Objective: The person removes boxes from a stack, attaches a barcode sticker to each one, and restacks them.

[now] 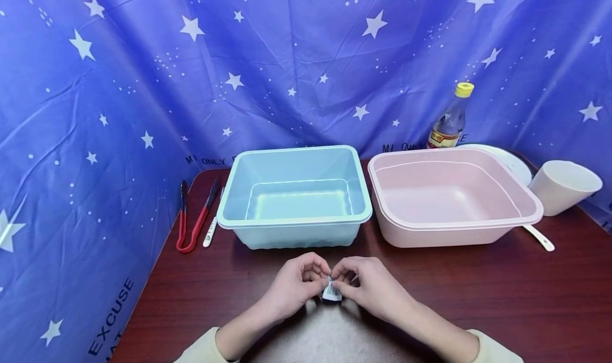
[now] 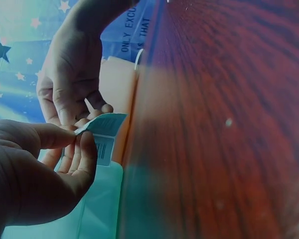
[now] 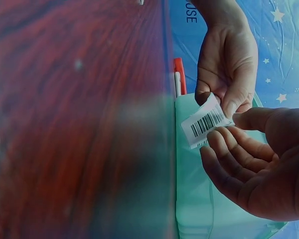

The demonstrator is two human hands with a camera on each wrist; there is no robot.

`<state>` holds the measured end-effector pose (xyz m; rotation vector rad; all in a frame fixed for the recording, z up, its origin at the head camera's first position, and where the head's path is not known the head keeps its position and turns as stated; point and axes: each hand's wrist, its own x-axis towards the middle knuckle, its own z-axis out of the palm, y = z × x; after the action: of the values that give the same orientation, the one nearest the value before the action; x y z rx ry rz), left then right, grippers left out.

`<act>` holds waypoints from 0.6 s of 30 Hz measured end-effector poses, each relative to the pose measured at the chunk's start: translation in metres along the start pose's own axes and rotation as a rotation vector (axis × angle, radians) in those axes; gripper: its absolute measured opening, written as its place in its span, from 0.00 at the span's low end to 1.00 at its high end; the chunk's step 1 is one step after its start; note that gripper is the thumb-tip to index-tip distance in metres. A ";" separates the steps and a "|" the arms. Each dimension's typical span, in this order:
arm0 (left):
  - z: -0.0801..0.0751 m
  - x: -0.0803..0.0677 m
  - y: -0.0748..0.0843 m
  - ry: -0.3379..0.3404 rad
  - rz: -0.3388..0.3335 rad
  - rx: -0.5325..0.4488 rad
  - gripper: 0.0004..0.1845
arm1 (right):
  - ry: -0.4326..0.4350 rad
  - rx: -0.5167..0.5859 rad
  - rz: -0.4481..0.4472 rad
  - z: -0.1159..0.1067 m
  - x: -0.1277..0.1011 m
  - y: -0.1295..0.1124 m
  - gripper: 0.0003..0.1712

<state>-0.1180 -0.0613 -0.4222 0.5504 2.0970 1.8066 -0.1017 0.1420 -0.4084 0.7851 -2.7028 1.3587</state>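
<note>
Both hands meet over the near middle of the table, at a small white barcode label (image 1: 332, 292). My left hand (image 1: 292, 285) pinches its upper edge between thumb and fingertips. Close beside it, my right hand (image 1: 374, 285) pinches the same edge from the other side. In the right wrist view, black bars show on the white face of the label (image 3: 202, 125). From the left wrist view, the label (image 2: 108, 124) looks folded, with two printed flaps spreading below the fingertips. The pinched edge itself is mostly hidden by the fingers.
Behind the hands stand a blue basin (image 1: 294, 235) and a pink basin (image 1: 444, 236). Red-handled tongs (image 1: 196, 230) and a white-handled utensil (image 1: 209, 232) lie left. At right are a yellow-capped bottle (image 1: 449, 118), white plate (image 1: 513, 163), white cup (image 1: 557, 187) and white handle (image 1: 540, 238).
</note>
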 end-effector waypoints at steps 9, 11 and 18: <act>0.001 -0.001 -0.002 -0.025 0.000 0.000 0.07 | 0.011 -0.006 0.004 -0.001 0.001 0.000 0.07; 0.002 -0.001 -0.002 -0.026 -0.001 -0.005 0.07 | 0.014 -0.015 0.008 -0.001 0.000 0.000 0.09; 0.003 -0.001 0.001 -0.010 0.010 -0.021 0.09 | 0.020 -0.094 0.056 -0.005 0.001 0.002 0.13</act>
<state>-0.1159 -0.0591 -0.4218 0.5648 2.0694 1.8255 -0.1049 0.1465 -0.4063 0.6902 -2.7697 1.2311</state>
